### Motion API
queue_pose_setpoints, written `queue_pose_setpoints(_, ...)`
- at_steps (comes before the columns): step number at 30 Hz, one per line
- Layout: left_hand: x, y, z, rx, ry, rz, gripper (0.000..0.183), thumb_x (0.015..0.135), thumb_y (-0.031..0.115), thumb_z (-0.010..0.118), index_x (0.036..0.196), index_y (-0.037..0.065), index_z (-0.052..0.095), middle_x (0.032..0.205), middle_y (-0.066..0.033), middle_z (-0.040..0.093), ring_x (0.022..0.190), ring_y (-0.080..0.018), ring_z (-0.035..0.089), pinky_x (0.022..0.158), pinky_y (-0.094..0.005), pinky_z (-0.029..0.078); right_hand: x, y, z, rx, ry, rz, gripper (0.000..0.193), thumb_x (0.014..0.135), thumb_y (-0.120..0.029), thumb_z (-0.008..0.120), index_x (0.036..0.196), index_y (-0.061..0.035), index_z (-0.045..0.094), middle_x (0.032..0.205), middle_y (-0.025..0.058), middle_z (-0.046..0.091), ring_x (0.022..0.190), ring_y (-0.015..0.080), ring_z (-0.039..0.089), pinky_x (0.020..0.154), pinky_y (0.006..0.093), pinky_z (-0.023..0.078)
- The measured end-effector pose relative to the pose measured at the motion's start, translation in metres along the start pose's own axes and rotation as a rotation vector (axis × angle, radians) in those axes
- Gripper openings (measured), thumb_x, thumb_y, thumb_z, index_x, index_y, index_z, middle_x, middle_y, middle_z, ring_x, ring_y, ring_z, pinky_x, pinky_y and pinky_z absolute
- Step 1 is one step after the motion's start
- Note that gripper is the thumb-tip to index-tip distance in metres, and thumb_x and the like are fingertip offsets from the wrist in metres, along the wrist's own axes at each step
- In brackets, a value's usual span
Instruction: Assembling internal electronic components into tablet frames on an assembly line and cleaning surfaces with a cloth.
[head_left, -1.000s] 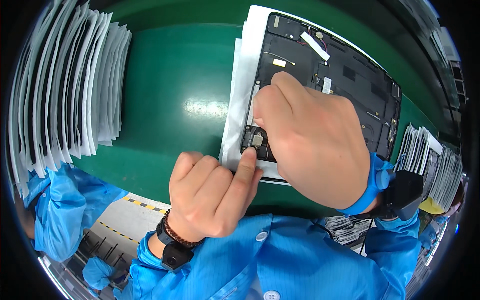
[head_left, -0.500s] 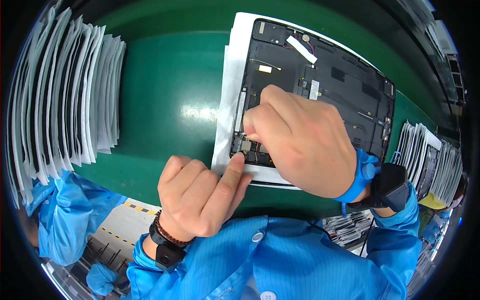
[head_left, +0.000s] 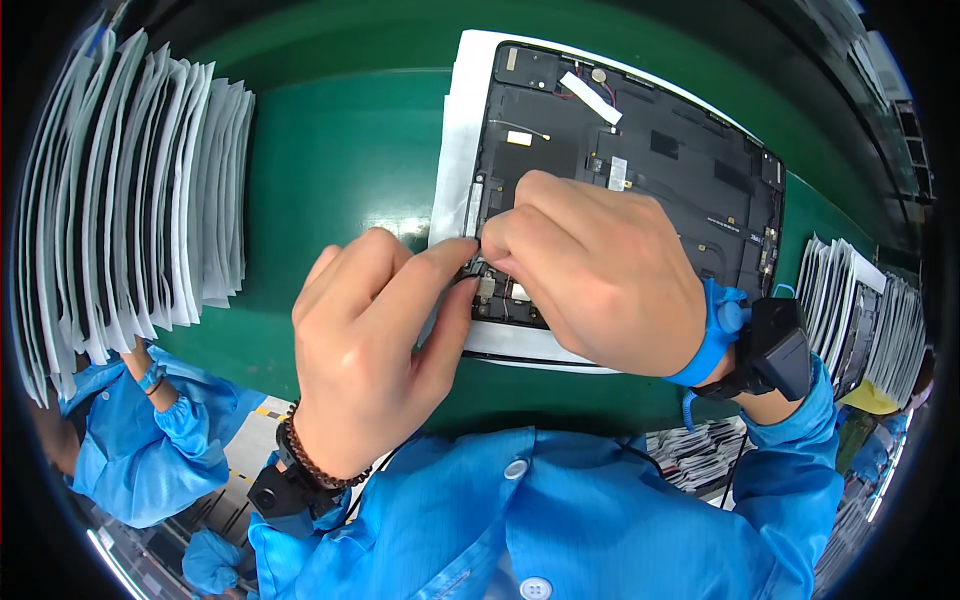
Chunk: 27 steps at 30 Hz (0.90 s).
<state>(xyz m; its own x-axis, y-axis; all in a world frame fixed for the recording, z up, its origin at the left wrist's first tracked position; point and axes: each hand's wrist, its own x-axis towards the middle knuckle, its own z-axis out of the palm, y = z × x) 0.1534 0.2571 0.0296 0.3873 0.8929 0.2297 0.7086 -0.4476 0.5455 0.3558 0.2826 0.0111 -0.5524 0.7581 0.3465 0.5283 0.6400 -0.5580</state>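
An opened black tablet housing (head_left: 690, 200) lies at a tilt on a white sheet (head_left: 450, 170), its inner parts showing. My right hand (head_left: 610, 270) is closed over its near left part, thumb and forefinger pinched at the left edge; what they hold is hidden. From the left, my left hand (head_left: 375, 340) meets it, forefinger and thumb drawn close together at that same edge, beside the small silver parts. The other left fingers are curled. Whatever lies between the left fingertips is too small to make out. A white strip (head_left: 591, 98) and a round metal part (head_left: 599, 76) sit at the housing's far side.
Many white sleeves stand in a row (head_left: 150, 190) on the green table (head_left: 340, 150) at the left. Another row of sleeves (head_left: 845, 300) stands at the right. A co-worker's blue sleeve (head_left: 150, 450) shows at the lower left.
My left hand has moved up along the housing's left edge, from the near corner to my right fingertips, and its thumb has come forward. The housing has shifted slightly left.
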Motion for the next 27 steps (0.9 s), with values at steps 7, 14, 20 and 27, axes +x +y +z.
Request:
queue_pose_setpoints(7, 0.005, 0.002, 0.007, 0.06, 0.017, 0.002, 0.022, 0.074, -0.008, 0.075, 0.093, 0.002, 0.071, 0.069, -0.0058, 0.047, 0.058, -0.0152, 0.048, 0.052, -0.0297, 0.038, -0.003, 0.004, 0.004, 0.037, 0.025, -0.016, 0.018, 0.074, 0.002, 0.072, 0.087, -0.0027, 0.06, 0.076, 0.0088, 0.05, 0.061, 0.0276, 0.056, 0.049, 0.0378, 0.043)
queue_pose_setpoints(14, 0.003, 0.007, 0.012, 0.037, 0.037, -0.05, 0.02, 0.071, -0.005, 0.076, 0.087, 0.003, 0.068, 0.07, -0.0087, 0.049, 0.059, -0.0266, 0.05, 0.055, -0.0386, 0.038, 0.002, 0.011, -0.003, 0.082, -0.01, -0.061, 0.018, 0.075, 0.002, 0.071, 0.088, -0.0022, 0.059, 0.076, 0.0094, 0.048, 0.062, 0.0292, 0.054, 0.05, 0.0395, 0.042)
queue_pose_setpoints(20, 0.001, 0.011, 0.015, 0.052, 0.063, -0.067, 0.022, 0.071, -0.007, 0.076, 0.089, 0.003, 0.068, 0.069, -0.0092, 0.048, 0.058, -0.0261, 0.051, 0.052, -0.0386, 0.039, 0.005, 0.016, -0.007, 0.016, -0.117, -0.112, 0.017, 0.076, 0.001, 0.07, 0.085, -0.0024, 0.056, 0.076, 0.0092, 0.047, 0.063, 0.0284, 0.055, 0.05, 0.0405, 0.044)
queue_pose_setpoints(27, 0.004, 0.017, 0.012, 0.057, 0.05, -0.096, 0.021, 0.072, -0.008, 0.074, 0.088, 0.002, 0.066, 0.068, -0.0085, 0.049, 0.055, -0.0242, 0.051, 0.05, -0.0373, 0.04, 0.008, 0.017, -0.007, 0.023, -0.135, -0.11, 0.016, 0.075, 0.0, 0.07, 0.083, -0.0019, 0.056, 0.075, 0.0094, 0.048, 0.064, 0.0284, 0.056, 0.051, 0.0393, 0.045)
